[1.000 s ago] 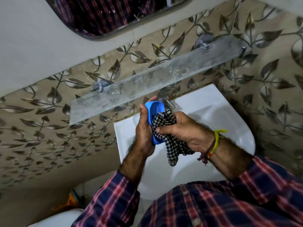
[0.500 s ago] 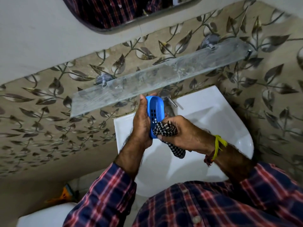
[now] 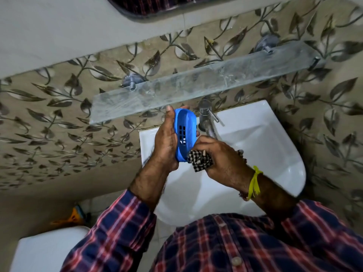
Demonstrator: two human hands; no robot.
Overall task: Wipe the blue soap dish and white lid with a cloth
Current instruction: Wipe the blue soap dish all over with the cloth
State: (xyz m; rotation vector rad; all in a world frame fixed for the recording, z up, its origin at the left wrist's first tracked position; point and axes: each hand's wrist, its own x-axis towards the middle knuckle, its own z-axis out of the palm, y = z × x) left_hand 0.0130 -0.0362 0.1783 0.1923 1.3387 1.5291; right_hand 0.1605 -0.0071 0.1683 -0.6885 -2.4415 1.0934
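Note:
The blue soap dish (image 3: 185, 132) is held on edge over the white sink, its slotted underside turned toward me. My left hand (image 3: 166, 141) grips it along its left side. My right hand (image 3: 218, 158) is closed on a bunched black-and-white checked cloth (image 3: 199, 160), pressed against the dish's lower end. Most of the cloth is hidden inside the fist. No white lid is in view.
A white sink (image 3: 255, 152) with a chrome tap (image 3: 207, 119) lies under my hands. A smeared glass shelf (image 3: 196, 85) juts from the leaf-patterned wall just above the dish. A white fixture (image 3: 49, 250) and an orange item (image 3: 73, 215) are at lower left.
The cloth has slid from the middle of the dish down to its lower end, uncovering the slotted underside. Both hands have risen slightly toward the shelf.

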